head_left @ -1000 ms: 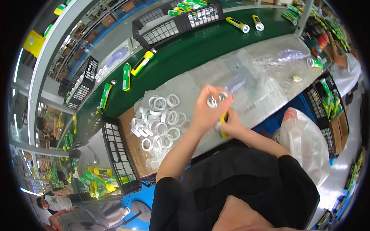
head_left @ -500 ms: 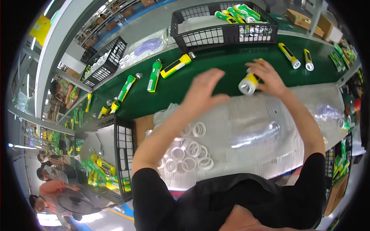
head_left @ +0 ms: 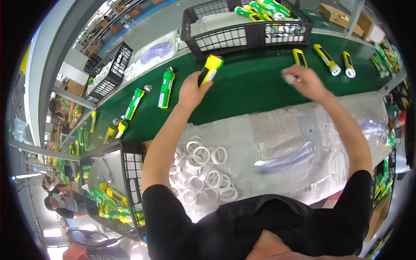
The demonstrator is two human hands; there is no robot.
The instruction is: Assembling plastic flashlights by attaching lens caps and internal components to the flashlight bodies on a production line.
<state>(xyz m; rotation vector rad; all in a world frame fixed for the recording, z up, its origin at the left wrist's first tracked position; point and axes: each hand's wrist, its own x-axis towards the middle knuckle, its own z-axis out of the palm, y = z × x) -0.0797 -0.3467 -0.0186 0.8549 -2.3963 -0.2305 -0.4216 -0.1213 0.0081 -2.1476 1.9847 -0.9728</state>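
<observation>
Left hand [head_left: 193, 89] clamped on yellow-green flashlight [head_left: 210, 69], upper centre, on green belt [head_left: 251, 86]. Right hand [head_left: 305, 80], upper right, closed round small pale part [head_left: 289, 79]; white rings [head_left: 201, 173] at centre

Yellow-and-black flashlight [head_left: 209, 69] on the dark green belt [head_left: 251, 91]; black mesh crate [head_left: 242, 30] behind the belt; white rings [head_left: 203, 173] before it.

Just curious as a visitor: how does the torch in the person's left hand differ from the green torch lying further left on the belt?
The held torch has a yellow body with a black panel; the green torch is green with a pale strip. The held torch is gripped by the left hand, its head slanting up and right; the green torch lies untouched and more upright in the picture. Both are torches over the green belt.
</observation>
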